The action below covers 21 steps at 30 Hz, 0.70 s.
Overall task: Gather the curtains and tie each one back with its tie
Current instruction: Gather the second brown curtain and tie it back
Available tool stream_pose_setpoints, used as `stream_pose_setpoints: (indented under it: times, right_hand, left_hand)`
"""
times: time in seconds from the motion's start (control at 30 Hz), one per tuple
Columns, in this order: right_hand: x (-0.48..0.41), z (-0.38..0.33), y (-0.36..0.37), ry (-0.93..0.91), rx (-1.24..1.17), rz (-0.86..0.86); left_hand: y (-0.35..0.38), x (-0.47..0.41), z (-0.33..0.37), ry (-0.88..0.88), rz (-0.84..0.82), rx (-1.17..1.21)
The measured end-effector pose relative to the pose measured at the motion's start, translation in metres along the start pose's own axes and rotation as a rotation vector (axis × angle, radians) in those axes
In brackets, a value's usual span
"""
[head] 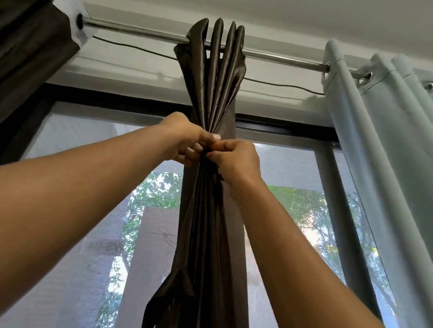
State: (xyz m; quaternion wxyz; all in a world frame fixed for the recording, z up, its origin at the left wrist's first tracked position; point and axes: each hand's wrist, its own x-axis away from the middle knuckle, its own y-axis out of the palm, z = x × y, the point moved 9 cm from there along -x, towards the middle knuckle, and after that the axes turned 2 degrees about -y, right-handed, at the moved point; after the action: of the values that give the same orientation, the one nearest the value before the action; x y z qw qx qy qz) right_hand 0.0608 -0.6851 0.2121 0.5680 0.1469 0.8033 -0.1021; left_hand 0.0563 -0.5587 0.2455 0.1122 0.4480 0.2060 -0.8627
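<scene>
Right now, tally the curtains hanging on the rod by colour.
Dark brown curtain: 2
Pale grey curtain: 1
Total: 3

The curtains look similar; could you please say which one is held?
The shiny middle curtain, pinched by left hand and right hand; the dark left curtain and pale right curtain hang untouched.
</scene>
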Motion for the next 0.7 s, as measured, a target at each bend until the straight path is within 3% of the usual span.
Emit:
stream_pose_setpoints:
  times: [0.1, 0.13, 0.23, 0.27, 0.37, 0.43, 0.57, 0.7]
  right_hand:
    - [-0.003, 0.012, -0.002, 0.086, -0.117, -0.259]
    - [-0.008, 0.021, -0.012, 0.129, -0.144, -0.239]
    - [-0.032, 0.057, -0.049, 0.211, 0.027, 0.057]
    - [-0.033, 0.069, -0.048, 0.263, 0.045, 0.072]
    - [-0.024, 0.103, -0.014, 0.496, -0.066, -0.179]
    - [-0.017, 0.111, -0.005, 0.562, -0.122, -0.252]
    - [-0.025, 0.106, -0.018, 0.497, -0.206, -0.056]
    - [-0.032, 0.065, -0.056, 0.222, 0.249, 0.173]
  left_hand:
    - [-0.005, -0.003, 0.000, 0.029, 0.054, -0.071]
    - [-0.006, -0.004, 0.001, 0.045, 0.082, -0.093]
    - [-0.008, -0.005, 0.007, 0.109, 0.145, -0.186]
    - [-0.008, -0.005, 0.008, 0.119, 0.160, -0.214]
    - [-0.008, -0.005, 0.007, 0.115, 0.168, -0.235]
    - [-0.009, -0.005, 0.005, 0.105, 0.166, -0.234]
    - [-0.010, -0.007, 0.002, 0.099, 0.173, -0.249]
    - [-0.006, -0.009, 0.001, 0.096, 0.186, -0.281]
